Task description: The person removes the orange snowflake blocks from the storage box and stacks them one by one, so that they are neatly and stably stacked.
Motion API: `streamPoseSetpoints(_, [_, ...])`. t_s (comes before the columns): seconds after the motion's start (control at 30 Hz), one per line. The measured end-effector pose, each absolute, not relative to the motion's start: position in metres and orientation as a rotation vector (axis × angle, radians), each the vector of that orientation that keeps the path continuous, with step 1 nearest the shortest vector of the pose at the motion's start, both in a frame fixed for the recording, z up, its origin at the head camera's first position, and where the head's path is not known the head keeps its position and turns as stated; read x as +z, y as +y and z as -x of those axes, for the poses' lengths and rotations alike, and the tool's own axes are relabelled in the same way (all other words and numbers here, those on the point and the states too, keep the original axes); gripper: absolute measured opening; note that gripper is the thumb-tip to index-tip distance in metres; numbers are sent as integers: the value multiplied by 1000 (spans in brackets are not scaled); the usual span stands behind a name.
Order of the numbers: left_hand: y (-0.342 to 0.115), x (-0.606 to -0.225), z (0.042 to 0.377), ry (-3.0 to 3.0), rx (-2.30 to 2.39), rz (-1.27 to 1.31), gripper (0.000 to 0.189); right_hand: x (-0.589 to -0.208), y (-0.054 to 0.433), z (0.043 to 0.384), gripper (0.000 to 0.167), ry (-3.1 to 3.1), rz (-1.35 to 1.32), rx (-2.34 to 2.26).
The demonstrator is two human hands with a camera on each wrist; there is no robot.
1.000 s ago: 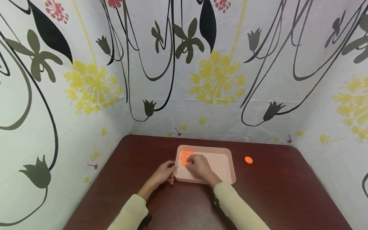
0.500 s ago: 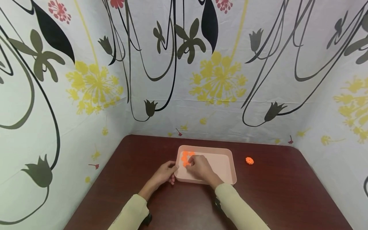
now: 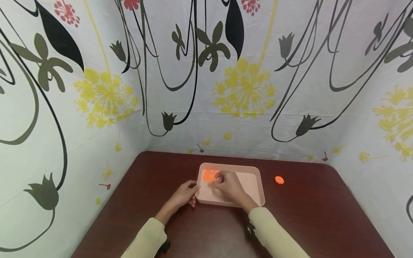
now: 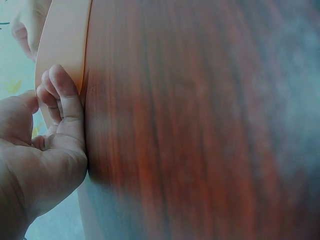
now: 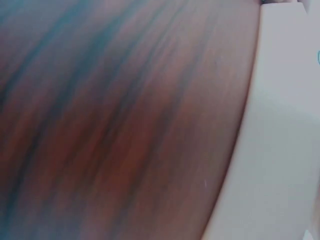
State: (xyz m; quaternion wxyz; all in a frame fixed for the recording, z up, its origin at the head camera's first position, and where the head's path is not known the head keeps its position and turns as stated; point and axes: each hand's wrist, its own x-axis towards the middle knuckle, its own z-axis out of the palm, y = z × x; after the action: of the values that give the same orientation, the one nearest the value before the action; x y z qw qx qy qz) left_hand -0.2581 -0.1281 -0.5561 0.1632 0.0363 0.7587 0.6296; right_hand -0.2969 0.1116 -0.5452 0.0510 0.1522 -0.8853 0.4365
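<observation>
Overall, flower-printed cloth (image 3: pixel 200 102) rises on three sides of the dark red table (image 3: pixel 309 218). The pink tray (image 3: pixel 251 181) sits toward its far edge, with wider tabletop to the left, right and front. The left hand (image 3: pixel 184 193) holds the tray's left rim; the left wrist view alone shows its bent fingers against the outer wall. The right hand (image 3: pixel 229 186) bends over the tray, whose floor reaches on to its right; I cannot tell whether its fingertips pinch anything, and the right wrist view shows mainly wood and tray wall. Only the head view shows orange pieces (image 3: pixel 207 175) clustered at the tray's far left and an orange disc (image 3: pixel 279 180) on the table, right of the tray.
</observation>
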Motion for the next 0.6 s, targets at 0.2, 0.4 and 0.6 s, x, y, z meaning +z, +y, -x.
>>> streamPoseSetpoints(0.2, [-129, -557, 259, 2164, 1801, -90, 53, -531, 136, 295, 25, -2639, -473, 1275])
streamPoseSetpoints(0.4, [-130, -559, 259, 2157, 1798, -104, 54, -522, 172, 293, 21, -2583, -483, 1135])
streamPoseSetpoints(0.6, [-128, -556, 258, 2172, 1786, -82, 54, -513, 212, 288, 24, -2536, -437, 1168])
